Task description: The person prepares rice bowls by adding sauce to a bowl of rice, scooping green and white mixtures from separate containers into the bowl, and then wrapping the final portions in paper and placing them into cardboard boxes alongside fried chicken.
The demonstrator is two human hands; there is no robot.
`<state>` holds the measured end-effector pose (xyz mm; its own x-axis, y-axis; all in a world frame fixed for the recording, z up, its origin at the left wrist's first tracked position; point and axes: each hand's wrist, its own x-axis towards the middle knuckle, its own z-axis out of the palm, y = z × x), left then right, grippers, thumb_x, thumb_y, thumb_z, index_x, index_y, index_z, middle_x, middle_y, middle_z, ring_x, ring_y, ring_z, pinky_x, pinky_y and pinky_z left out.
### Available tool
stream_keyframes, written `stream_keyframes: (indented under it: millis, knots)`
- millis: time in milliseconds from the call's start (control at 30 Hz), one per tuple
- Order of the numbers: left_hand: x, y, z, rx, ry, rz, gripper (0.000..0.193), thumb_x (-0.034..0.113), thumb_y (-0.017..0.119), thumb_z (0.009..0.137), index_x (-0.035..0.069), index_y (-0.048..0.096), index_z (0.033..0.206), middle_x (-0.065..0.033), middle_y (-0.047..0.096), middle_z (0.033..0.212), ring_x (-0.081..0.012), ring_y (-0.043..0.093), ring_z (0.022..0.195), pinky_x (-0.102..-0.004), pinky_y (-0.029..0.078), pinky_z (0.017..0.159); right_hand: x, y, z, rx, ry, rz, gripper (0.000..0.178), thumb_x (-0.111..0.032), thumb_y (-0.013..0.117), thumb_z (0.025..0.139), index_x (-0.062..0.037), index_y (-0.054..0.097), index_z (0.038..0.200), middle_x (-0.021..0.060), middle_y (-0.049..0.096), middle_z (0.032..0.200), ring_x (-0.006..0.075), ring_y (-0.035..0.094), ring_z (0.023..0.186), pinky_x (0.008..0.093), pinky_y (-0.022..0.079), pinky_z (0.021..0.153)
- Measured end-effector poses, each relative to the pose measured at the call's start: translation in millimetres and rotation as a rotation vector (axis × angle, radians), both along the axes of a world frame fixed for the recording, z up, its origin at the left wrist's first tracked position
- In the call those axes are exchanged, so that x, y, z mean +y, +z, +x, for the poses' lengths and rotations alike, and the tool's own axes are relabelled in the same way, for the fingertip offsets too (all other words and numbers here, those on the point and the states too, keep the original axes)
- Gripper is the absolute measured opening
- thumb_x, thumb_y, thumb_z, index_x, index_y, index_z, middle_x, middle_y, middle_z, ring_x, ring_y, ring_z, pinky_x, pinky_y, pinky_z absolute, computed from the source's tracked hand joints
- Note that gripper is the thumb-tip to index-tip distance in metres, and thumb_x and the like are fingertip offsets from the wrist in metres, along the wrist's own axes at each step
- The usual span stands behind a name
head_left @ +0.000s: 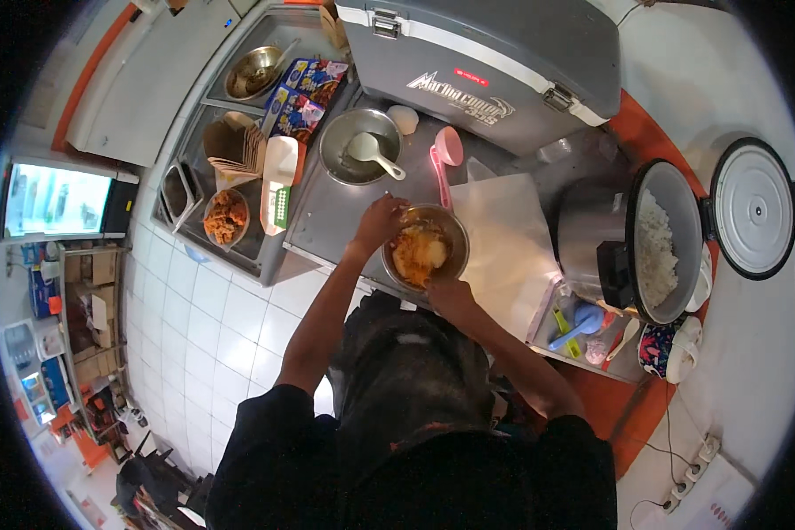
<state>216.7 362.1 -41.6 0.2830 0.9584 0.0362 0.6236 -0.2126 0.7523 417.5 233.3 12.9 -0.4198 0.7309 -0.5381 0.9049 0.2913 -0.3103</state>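
In front of me on the grey counter is a small metal bowl [458, 231] with orange-stained rice [420, 252] in it. My left hand [382, 223] grips the bowl's upper left rim. My right hand [451, 300] is closed at the bowl's near edge, over the rice; what its fingers hold is hidden. Just beyond the bowl lies a pink ladle [448, 150]. A larger metal bowl [331, 146] with a white rice paddle [373, 155] in it stands farther back to the left. White wrapping paper [508, 238] lies right of the small bowl.
At the right, an open rice cooker [592, 234] holds white rice. Behind stands a grey cooler box [486, 79]. Leftward are a container of reddish-orange food [225, 218], brown paper trays [234, 146] and blue packets [296, 110]. Several spoons, one a blue ladle [583, 320], lie near right.
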Motion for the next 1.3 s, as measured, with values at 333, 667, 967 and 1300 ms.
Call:
stream_keyframes:
  millis: [333,667,967,1300]
  knots:
    - [-64.4,9.0,-10.6,-0.313,0.207,-0.401,0.032,0.01,0.056,0.091,0.003,0.059,0.122,-0.0214,0.065,0.111,-0.0316,0.064,0.102,-0.0425,0.05,0.086,90.6,-38.9,64.7,0.054,-0.069,0.13,0.023,-0.025,0.052,0.09,-0.011,0.069,0.096,0.0161,0.068,0.092,0.0366,0.065,0.083,0.0472,0.053,0.076]
    - [17.9,1.1,-11.8,0.126,-0.216,-0.045,0.027,0.019,0.052,0.094,0.008,0.061,0.117,-0.016,0.065,0.104,-0.0377,0.059,0.101,-0.0462,0.047,0.088,27.2,-34.4,27.1,0.216,-0.196,0.236,0.032,-0.029,0.051,0.092,-0.022,0.06,0.122,0.0123,0.066,0.103,0.0286,0.066,0.085,0.0412,0.054,0.068]
    - [28.8,-26.9,-15.0,0.058,-0.272,-0.023,0.031,0.01,0.054,0.085,0.011,0.066,0.113,-0.0162,0.061,0.103,-0.0363,0.059,0.096,-0.0439,0.046,0.086,-4.2,-9.3,3.7,0.084,0.029,0.479,0.031,-0.024,0.056,0.086,-0.0175,0.063,0.115,0.009,0.068,0.088,0.0271,0.068,0.078,0.0411,0.053,0.059]
    - [-50.7,-1.7,-37.3,-0.123,0.037,-0.102,0.039,0.022,0.06,0.088,0.006,0.059,0.124,-0.0241,0.064,0.107,-0.0381,0.062,0.099,-0.0457,0.049,0.087,39.2,53.0,26.0,-0.09,-0.319,0.155,0.021,-0.019,0.049,0.092,-0.0071,0.066,0.097,0.0163,0.067,0.086,0.0346,0.067,0.08,0.0492,0.053,0.067]
